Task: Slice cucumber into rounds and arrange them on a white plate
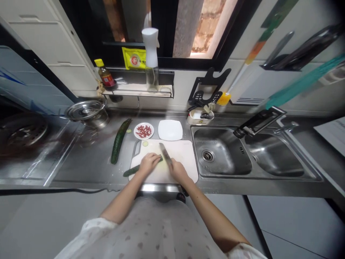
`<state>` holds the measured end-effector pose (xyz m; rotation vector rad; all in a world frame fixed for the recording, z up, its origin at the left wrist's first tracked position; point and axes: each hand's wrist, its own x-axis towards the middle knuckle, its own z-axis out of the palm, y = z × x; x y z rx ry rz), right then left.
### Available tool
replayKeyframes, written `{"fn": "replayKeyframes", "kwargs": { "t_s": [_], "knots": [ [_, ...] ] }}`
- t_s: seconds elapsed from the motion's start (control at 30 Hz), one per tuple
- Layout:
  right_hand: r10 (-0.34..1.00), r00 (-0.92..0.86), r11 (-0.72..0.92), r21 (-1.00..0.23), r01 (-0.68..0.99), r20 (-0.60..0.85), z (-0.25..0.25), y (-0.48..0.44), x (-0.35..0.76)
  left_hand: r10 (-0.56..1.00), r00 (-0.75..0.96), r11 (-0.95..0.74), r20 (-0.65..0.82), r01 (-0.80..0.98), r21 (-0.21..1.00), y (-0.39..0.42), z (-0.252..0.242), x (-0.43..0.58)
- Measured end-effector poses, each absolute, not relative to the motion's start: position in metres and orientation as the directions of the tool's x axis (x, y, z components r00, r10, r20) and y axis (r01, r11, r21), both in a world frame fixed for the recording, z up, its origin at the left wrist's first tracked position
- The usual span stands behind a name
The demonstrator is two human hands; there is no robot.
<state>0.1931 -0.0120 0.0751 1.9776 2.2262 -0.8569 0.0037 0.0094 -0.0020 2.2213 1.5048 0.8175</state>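
My left hand (150, 163) is closed over a cucumber (131, 171) that lies slantwise on the white cutting board (183, 154), its near-left end reaching past the board's edge. In my right hand (178, 170) is a kitchen knife (165, 152), its blade beside the cucumber's cut end and pointing away from me. A pale round cucumber slice (145, 144) rests by the board's grey handle. To the left, a second, whole-looking cucumber (118, 144) lies on the steel counter, with a small cut piece (128, 131) near its far end.
Behind the board stand a plate of chopped red pieces (143, 131) and a white square plate (170, 130). A double sink (223, 151) borders the board on the right. A lidded steel pot (87, 111) sits at left, and a shelf with bottles (152, 61) hangs behind.
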Motion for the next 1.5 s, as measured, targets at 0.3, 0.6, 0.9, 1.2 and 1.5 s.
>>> {"fn": "replayKeyframes", "kwargs": {
  "t_s": [0.3,0.6,0.9,1.2,1.5],
  "knots": [
    [0.888,-0.193,0.059,-0.314,0.948,-0.417,0.085,-0.017,0.182,0.903,0.294,-0.424,0.312,0.724,0.545,0.008,-0.011,0.003],
    [0.883,-0.194,0.067,-0.293,0.954,-0.428,0.083,-0.018,0.178,0.899,0.305,-0.432,0.313,0.731,0.529,0.008,-0.011,0.003],
    [0.882,-0.209,0.098,-0.269,0.958,-0.422,0.074,-0.016,0.174,0.896,0.320,-0.440,0.306,0.722,0.534,0.008,-0.011,0.003],
    [0.882,-0.220,0.098,-0.295,0.950,-0.416,0.073,-0.010,0.168,0.899,0.337,-0.438,0.280,0.729,0.526,0.011,-0.010,0.002],
    [0.890,-0.216,0.072,-0.345,0.936,-0.402,0.075,0.005,0.159,0.904,0.337,-0.427,0.263,0.742,0.516,0.010,-0.006,0.002]
  ]
}}
